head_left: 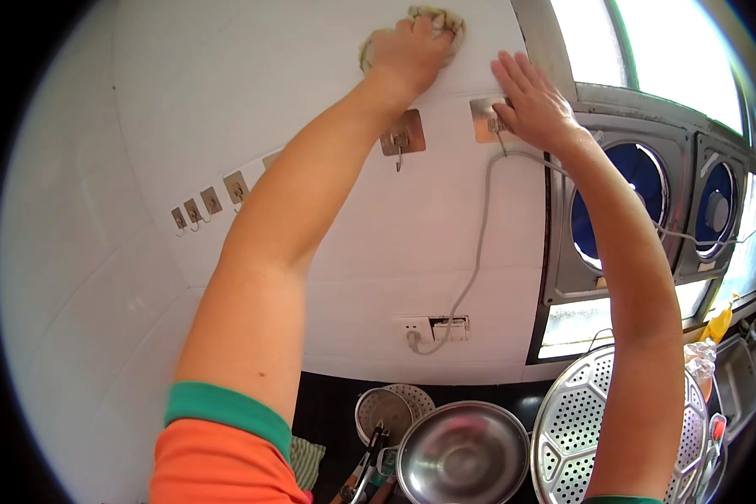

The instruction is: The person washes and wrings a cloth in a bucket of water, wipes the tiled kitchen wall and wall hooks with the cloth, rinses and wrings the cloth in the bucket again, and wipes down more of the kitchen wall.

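High on the white tiled wall (353, 252), my left hand (410, 52) is closed over a crumpled, stained cloth (447, 23) and presses it against the surface. To its right, my right hand (539, 107) lies with fingers stretched out by the window frame, holding nothing. Its thumb reaches over a metal adhesive hook (484, 119), from which a grey cable (485, 227) hangs. Another adhesive hook (405, 134) sits just below my left wrist. Part of the cloth is hidden under my left fingers.
Several smaller hooks (211, 202) run along the wall at left. The cable meets a wall socket (416, 328). Two fans (622, 202) fill the window at right. Below are a steel pan (464, 458), a perforated steamer tray (575, 420), utensils (370, 462) and a sink (737, 378).
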A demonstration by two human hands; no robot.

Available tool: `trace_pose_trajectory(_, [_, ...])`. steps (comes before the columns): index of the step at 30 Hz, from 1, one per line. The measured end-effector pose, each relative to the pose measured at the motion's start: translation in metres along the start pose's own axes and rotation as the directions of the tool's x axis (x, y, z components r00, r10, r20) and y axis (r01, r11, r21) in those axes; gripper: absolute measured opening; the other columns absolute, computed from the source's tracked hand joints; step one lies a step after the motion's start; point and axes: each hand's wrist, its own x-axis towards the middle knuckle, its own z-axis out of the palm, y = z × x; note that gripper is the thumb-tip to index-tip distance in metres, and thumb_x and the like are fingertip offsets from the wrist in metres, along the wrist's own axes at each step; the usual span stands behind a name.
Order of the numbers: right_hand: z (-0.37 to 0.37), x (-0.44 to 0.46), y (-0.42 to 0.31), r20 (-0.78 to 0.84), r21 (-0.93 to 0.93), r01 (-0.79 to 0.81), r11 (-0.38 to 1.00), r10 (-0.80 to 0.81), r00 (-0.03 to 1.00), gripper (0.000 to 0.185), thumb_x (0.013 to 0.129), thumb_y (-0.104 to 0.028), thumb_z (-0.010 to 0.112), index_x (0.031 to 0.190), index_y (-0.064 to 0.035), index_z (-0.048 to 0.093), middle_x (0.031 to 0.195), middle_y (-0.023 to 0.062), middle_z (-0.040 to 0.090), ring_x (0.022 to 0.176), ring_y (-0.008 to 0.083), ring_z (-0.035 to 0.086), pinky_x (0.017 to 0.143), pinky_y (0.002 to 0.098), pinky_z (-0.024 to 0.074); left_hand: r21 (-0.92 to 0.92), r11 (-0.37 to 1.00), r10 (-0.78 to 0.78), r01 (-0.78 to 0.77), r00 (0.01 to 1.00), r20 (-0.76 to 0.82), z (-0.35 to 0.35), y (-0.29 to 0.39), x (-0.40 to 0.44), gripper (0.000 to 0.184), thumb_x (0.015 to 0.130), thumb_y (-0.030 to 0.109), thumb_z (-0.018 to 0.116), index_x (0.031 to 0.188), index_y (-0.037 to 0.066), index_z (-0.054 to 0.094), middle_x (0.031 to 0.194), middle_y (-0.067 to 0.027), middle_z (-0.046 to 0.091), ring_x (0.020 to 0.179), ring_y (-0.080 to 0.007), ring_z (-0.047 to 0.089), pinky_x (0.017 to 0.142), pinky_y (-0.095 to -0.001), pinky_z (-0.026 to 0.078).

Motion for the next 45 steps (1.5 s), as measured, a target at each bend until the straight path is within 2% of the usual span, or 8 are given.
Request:
trace_pose_trajectory(6, [-0.007, -0.002, 0.002, 0.074, 0.016, 0.002, 1.000, -0.004, 0.997, 0.061, 0.092, -0.036, 0.042, 0.144, -0.0094, 0.023, 0.152, 0.0075, 0.016, 0.140, 0.0264, 0.014, 0.115, 0.0359, 0.0151, -0.130, 0.984, 0.136, -0.118, 0.980, 0.145, -0.007, -0.009, -0.031, 0.035, 0.086, 0.016, 0.047, 0.118, 0.027, 0.053, 0.114, -0.0097, 0.050, 0.103, -0.0275, 0.055, 0.069, -0.0487, 0.050])
trace_pose_trajectory(12, [-0.001, -0.004, -0.002, 0.065, 0.021, -0.058, 0.998, 0.056, 0.996, 0.063, 0.092, -0.039, 0.041, 0.144, -0.0105, 0.022, 0.153, 0.0059, 0.015, 0.141, 0.0243, 0.011, 0.115, 0.0357, 0.0133, -0.055, 0.963, -0.224, 0.264, 0.899, 0.377, -0.065, -0.022, 0.050, 0.042, 0.088, 0.016, 0.044, 0.128, 0.004, 0.038, 0.117, -0.0189, 0.051, 0.104, -0.0333, 0.056, 0.079, -0.0475, 0.051])
trace_pose_trajectory(14, [-0.006, -0.003, -0.004, 0.053, 0.064, -0.057, 0.996, 0.054, 0.997, 0.062, 0.092, -0.037, 0.042, 0.144, -0.0089, 0.024, 0.152, 0.0084, 0.018, 0.140, 0.0260, 0.014, 0.114, 0.0373, 0.0143, -0.079, 0.946, -0.275, 0.315, 0.907, 0.317, -0.013, -0.016, 0.044, 0.033, 0.087, 0.017, 0.045, 0.120, 0.020, 0.048, 0.111, -0.0126, 0.052, 0.102, -0.0301, 0.057, 0.075, -0.0481, 0.051])
trace_pose_trajectory(19, [-0.003, -0.008, 0.000, 0.074, 0.048, -0.047, 0.998, 0.043, 0.996, 0.064, 0.091, -0.040, 0.042, 0.144, -0.0103, 0.023, 0.152, 0.0063, 0.016, 0.141, 0.0242, 0.011, 0.115, 0.0362, 0.0124, -0.105, 0.994, 0.034, -0.017, 0.986, 0.165, -0.015, 0.011, 0.009, 0.036, 0.085, 0.013, 0.045, 0.119, 0.024, 0.052, 0.116, -0.0128, 0.049, 0.100, -0.0315, 0.057, 0.073, -0.0474, 0.052])
trace_pose_trajectory(26, [0.009, -0.010, -0.004, -0.039, 0.093, -0.064, 0.994, 0.068, 0.997, 0.065, 0.090, -0.040, 0.042, 0.144, -0.0087, 0.024, 0.152, 0.0082, 0.016, 0.141, 0.0255, 0.010, 0.115, 0.0379, 0.0109, -0.125, 0.904, -0.374, 0.408, 0.898, 0.232, -0.039, -0.007, 0.049, 0.041, 0.091, 0.021, 0.041, 0.130, 0.008, 0.036, 0.119, -0.0209, 0.049, 0.104, -0.0351, 0.055, 0.079, -0.0494, 0.051])
trace_pose_trajectory(32, [0.008, -0.007, -0.003, -0.030, 0.163, -0.041, 0.986, 0.046, 0.998, 0.066, 0.089, -0.041, 0.040, 0.144, -0.0080, 0.024, 0.152, 0.0084, 0.017, 0.141, 0.0259, 0.010, 0.115, 0.0380, 0.0106, -0.054, 0.998, 0.046, -0.038, 0.989, 0.143, -0.006, 0.024, 0.040, 0.039, 0.085, 0.018, 0.047, 0.123, 0.024, 0.049, 0.113, -0.0116, 0.051, 0.100, -0.0304, 0.057, 0.071, -0.0486, 0.052])
trace_pose_trajectory(40, [0.007, -0.009, 0.001, -0.007, 0.186, -0.054, 0.981, 0.056, 0.998, 0.066, 0.090, -0.044, 0.040, 0.144, -0.0089, 0.023, 0.153, 0.0059, 0.015, 0.141, 0.0228, 0.009, 0.116, 0.0362, 0.0096, -0.182, 0.878, -0.379, 0.444, 0.874, 0.303, 0.006, 0.001, 0.093, 0.035, 0.091, 0.023, 0.040, 0.126, 0.019, 0.043, 0.116, -0.0161, 0.051, 0.103, -0.0335, 0.055, 0.078, -0.0511, 0.049])
trace_pose_trajectory(45, [0.004, -0.015, 0.007, 0.030, 0.192, -0.021, 0.981, 0.015, 0.999, 0.066, 0.091, -0.045, 0.039, 0.144, -0.0088, 0.023, 0.153, 0.0052, 0.015, 0.141, 0.0222, 0.009, 0.115, 0.0355, 0.0103, -0.022, 1.000, 0.018, -0.014, 0.984, 0.179, -0.009, 0.031, 0.053, 0.042, 0.087, 0.017, 0.045, 0.128, 0.025, 0.044, 0.114, -0.0128, 0.051, 0.100, -0.0331, 0.056, 0.072, -0.0498, 0.052])
